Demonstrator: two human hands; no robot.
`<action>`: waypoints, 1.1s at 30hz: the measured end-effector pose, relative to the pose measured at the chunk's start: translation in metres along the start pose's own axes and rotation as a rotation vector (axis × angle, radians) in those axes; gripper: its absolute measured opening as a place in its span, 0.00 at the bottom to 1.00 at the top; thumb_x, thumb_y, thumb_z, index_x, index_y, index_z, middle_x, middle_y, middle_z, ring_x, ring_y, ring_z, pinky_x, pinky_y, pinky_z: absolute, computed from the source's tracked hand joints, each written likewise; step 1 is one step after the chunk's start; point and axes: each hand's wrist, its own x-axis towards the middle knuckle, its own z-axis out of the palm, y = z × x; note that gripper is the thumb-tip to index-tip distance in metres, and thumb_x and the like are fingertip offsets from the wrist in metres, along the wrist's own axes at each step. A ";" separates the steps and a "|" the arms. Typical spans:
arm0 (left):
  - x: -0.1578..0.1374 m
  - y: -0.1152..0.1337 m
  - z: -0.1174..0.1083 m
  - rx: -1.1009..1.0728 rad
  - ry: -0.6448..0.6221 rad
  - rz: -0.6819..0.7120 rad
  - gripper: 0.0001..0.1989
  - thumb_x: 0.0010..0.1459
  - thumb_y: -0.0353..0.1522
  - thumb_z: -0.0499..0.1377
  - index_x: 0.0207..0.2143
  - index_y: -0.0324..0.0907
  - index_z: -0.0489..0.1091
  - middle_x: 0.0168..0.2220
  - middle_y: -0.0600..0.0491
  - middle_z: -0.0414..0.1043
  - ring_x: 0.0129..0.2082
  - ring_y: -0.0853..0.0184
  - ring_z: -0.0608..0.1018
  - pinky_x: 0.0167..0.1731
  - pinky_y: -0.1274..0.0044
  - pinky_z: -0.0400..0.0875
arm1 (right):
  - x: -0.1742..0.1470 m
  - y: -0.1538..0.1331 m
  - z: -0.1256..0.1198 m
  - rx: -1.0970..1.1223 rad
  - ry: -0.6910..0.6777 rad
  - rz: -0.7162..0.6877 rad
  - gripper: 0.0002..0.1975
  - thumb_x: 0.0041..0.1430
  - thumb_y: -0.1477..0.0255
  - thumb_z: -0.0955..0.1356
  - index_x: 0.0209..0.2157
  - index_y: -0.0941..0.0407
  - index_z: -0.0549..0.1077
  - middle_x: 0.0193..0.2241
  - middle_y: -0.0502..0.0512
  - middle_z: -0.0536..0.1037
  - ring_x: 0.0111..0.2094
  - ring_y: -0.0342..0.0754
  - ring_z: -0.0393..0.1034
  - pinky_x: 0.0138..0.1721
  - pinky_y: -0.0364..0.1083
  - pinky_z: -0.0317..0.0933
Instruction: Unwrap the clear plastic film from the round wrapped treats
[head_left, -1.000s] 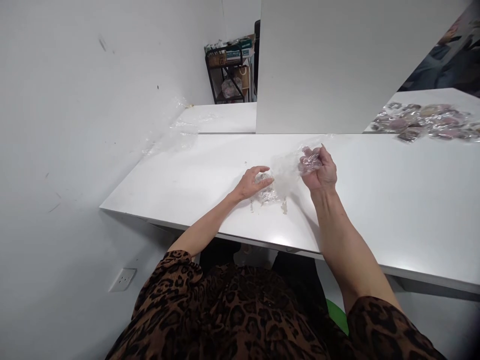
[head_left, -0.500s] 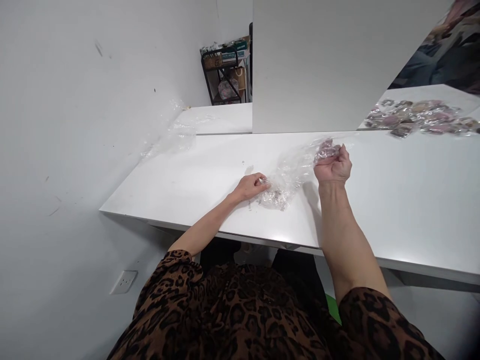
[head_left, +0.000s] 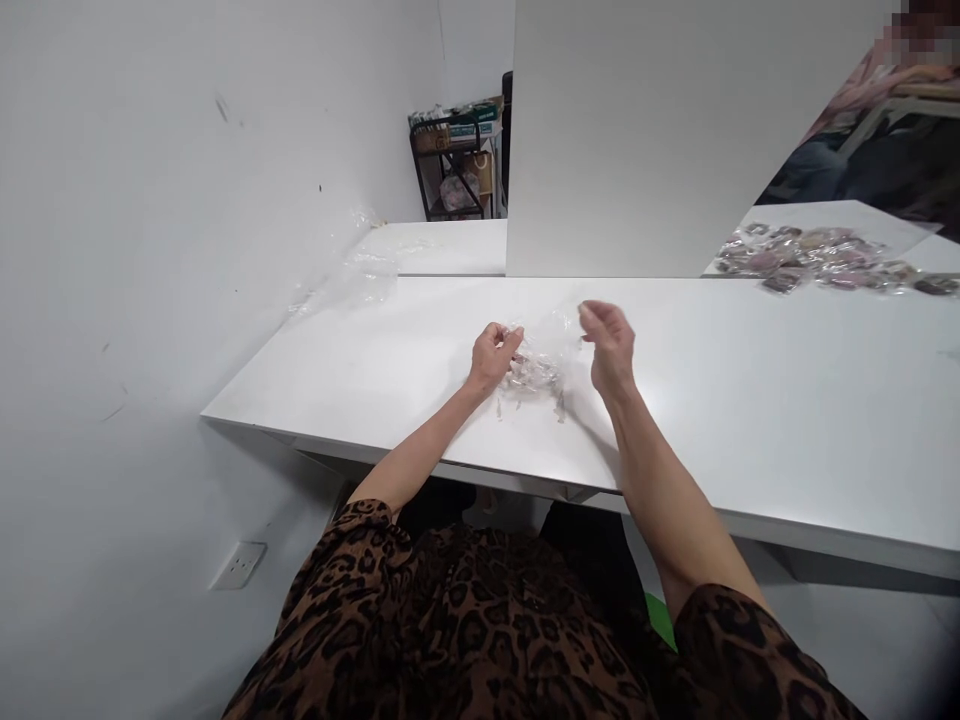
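A crumpled clear plastic bag (head_left: 536, 375) with small brownish and pale pieces in it lies on the white table (head_left: 360, 385), between my hands. My left hand (head_left: 495, 355) pinches the bag's left edge between thumb and fingers. On the other side my right hand (head_left: 611, 345) is raised a little above the table, thumb and fingertips closed at the bag's upper right edge. Motion slightly blurs that hand. Small scraps or marks show on the table just below the bag.
Another loose clear plastic sheet (head_left: 364, 275) lies against the wall at the left. A white panel (head_left: 615, 140) stands along the back edge. Several wrapped packets (head_left: 825, 255) lie at the back right, near another person's clothing. A black cart (head_left: 450, 165) stands behind.
My right hand has come left and nearer to the left hand. The pinkish wrapped bundle it held no longer shows there. The stretched plastic is now gathered between my hands.
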 end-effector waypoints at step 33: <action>0.016 0.001 0.055 1.138 -0.331 0.188 0.08 0.66 0.34 0.58 0.43 0.41 0.74 0.57 0.41 0.67 0.60 0.51 0.69 0.60 0.63 0.64 | -0.111 0.003 -0.109 0.309 0.393 0.160 0.23 0.46 0.57 0.82 0.30 0.56 0.72 0.28 0.49 0.81 0.25 0.41 0.76 0.28 0.42 0.74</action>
